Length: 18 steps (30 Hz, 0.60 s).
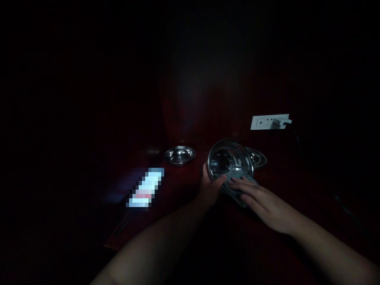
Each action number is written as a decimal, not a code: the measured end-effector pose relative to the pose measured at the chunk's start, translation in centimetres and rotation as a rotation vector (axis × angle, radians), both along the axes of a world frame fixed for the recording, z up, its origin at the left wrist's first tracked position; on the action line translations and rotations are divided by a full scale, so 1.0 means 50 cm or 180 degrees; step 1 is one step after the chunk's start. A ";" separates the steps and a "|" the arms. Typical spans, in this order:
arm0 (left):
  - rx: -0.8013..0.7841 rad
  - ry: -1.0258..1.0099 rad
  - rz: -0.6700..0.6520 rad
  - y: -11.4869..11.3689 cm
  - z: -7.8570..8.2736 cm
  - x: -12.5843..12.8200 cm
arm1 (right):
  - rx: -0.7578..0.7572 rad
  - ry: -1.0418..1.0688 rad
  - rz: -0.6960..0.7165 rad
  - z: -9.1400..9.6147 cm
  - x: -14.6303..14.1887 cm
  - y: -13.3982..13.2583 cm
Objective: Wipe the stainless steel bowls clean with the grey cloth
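Note:
A shiny metal bowl (221, 158) is tilted with its open side toward me. My left hand (209, 186) grips it at the lower left, thumb over the rim and the other fingers hidden behind. Over the bowl's lower rim lies a grey-green cloth (236, 194). My right hand (257, 196) is closed on this cloth and presses it against the rim, its fingertips partly lost in the folds. Behind the bowl on the right, a metal lid or shallow dish (260, 158) shows in part.
A shallow metal dish (180, 155) stands to the left on the dark red table (175, 190). Nearer me lies a lit, blurred-out phone (147, 188). On the back wall a white socket plate (261, 122) holds a plug (282, 122). Most surroundings are too dark to make out.

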State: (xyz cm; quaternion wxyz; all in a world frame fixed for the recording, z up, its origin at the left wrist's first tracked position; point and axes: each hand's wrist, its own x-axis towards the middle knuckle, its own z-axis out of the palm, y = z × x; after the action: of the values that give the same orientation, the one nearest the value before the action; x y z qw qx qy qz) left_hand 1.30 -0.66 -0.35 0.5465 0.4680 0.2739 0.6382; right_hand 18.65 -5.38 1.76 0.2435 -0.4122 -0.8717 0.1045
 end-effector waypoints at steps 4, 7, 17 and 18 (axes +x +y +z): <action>0.0126 0.0105 -0.0002 -0.005 -0.003 0.005 | 0.0285 -0.0056 0.0030 -0.006 -0.013 0.001; 0.0172 0.0100 -0.0011 -0.004 -0.005 0.007 | 0.0358 -0.0137 0.0042 -0.016 -0.014 0.004; -0.0046 0.0035 0.0027 -0.008 0.004 0.003 | 0.0430 -0.0297 -0.0029 -0.024 -0.010 0.018; -0.0053 0.0003 0.0001 -0.008 0.004 0.001 | 0.0428 -0.0301 -0.0054 -0.023 -0.010 0.019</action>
State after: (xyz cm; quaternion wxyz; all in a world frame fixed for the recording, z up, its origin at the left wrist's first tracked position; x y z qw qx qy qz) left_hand 1.36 -1.07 -0.17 0.5502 0.4636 0.2795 0.6358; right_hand 18.13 -4.44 0.60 0.2301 -0.4067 -0.8838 0.0240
